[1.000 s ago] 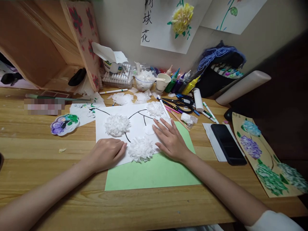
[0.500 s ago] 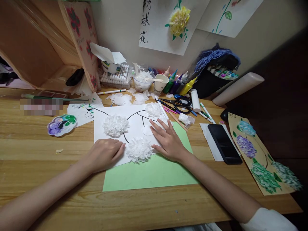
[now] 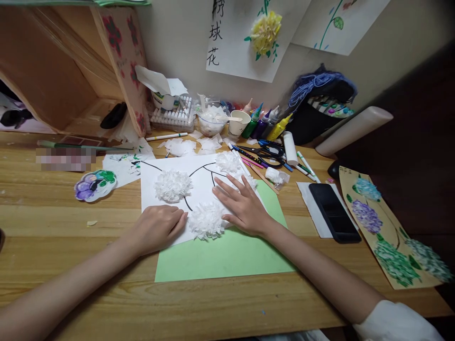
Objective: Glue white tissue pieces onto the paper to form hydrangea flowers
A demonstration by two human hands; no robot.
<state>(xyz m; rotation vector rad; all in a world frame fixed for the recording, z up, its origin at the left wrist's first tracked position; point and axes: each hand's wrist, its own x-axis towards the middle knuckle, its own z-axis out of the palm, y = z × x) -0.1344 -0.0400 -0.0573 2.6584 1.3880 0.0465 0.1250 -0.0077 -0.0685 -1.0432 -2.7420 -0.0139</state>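
Note:
A white sheet of paper point(image 3: 149, 201) with black drawn branches lies at an angle on a green sheet point(image 3: 213, 263). Fluffy white tissue-paper flowers sit on it: one at left point(image 3: 173, 185), one at the front point(image 3: 206, 221), one at the back point(image 3: 228, 162); another is partly behind my fingers. My left hand point(image 3: 161, 228) rests closed on the paper's lower left part, beside the front flower, with nothing showing in it. My right hand point(image 3: 245, 203) lies open, fingers spread, over the paper's right side. Its thumb reaches the front flower's edge.
Behind the paper are scissors point(image 3: 265, 154), pens, a bowl of tissue scraps point(image 3: 212, 121), a paper cup point(image 3: 239, 124) and paint bottles point(image 3: 279, 127). A phone point(image 3: 334, 213) and a flower picture point(image 3: 387, 232) lie at right. A paint palette point(image 3: 95, 185) is at left.
My right hand has slid slightly left over the paper, covering the small round outline that showed beside its fingers. My left hand stays in place. The view has shifted a little.

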